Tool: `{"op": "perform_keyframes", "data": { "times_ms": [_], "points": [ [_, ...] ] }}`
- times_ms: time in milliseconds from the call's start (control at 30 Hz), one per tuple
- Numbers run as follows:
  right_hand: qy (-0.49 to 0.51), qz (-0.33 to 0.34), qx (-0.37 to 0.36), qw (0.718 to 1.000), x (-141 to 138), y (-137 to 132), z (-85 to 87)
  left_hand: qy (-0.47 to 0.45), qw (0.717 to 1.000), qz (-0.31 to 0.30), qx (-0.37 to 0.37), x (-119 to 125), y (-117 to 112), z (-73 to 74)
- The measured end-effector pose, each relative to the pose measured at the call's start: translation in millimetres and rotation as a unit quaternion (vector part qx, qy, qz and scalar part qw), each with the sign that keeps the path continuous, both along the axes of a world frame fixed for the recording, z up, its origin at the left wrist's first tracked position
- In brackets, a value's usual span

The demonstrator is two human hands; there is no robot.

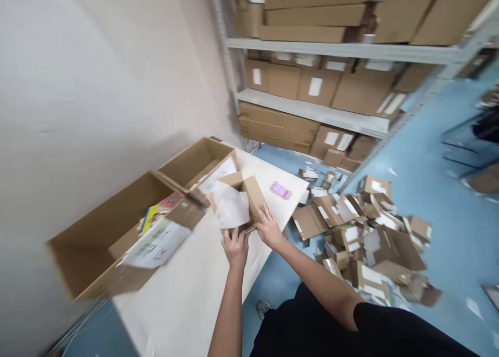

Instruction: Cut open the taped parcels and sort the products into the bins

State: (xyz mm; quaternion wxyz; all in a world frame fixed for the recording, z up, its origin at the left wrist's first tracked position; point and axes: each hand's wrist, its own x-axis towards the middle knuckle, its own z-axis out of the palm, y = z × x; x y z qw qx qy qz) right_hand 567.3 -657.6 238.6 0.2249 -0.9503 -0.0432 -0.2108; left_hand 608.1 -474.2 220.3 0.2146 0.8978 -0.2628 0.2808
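A small open cardboard box [249,193] with white paper [231,209] sticking out of it sits on the white table [183,300]. My left hand [236,247] grips the box's near edge with curled fingers. My right hand [268,228] presses against the box's right side, fingers wrapped on its flap. A small pink thing [281,190] lies on the table just beyond the box.
Two big open cartons stand on the table's left along the wall: the near one [117,242] holds colourful items, the far one [195,162] looks bare. A heap of small torn boxes [362,237] covers the blue floor at right. Metal shelves [331,53] stacked with cartons stand behind.
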Motion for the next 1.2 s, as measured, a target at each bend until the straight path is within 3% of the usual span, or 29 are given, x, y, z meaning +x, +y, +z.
{"op": "perform_keyframes", "data": {
  "times_ms": [133,300,500,600,667,800,933,1067,1200],
  "points": [
    [-0.008,-0.133,0.011,0.991,-24,-115,-1.6,0.001,0.995,-0.095,0.011,13,-127,5.0],
    [0.018,-0.29,0.025,0.957,-84,-251,-3.6,0.034,0.967,-0.246,0.051,-3,-289,3.0],
    [0.04,-0.478,0.037,0.877,-190,-372,-7.3,0.094,0.891,-0.426,0.126,-63,-467,5.3],
    [0.05,-0.543,0.036,0.838,-240,-415,-9.1,0.106,0.843,-0.509,0.141,-103,-538,11.4],
    [0.062,-0.581,0.034,0.811,-268,-443,-11.7,0.11,0.814,-0.552,0.142,-127,-573,18.1],
    [0.087,-0.637,0.076,0.763,-308,-491,-23.5,0.113,0.782,-0.601,0.122,-153,-606,33.0],
    [0.086,-0.645,0.128,0.748,-316,-514,-37.0,0.116,0.804,-0.576,0.089,-139,-600,39.8],
    [0.043,-0.582,0.126,0.802,-280,-512,-37.1,0.135,0.862,-0.483,0.074,-102,-573,39.2],
    [-0.004,-0.46,0.12,0.88,-209,-498,-21.1,0.154,0.907,-0.384,0.074,-62,-527,38.7]
  ]
}}
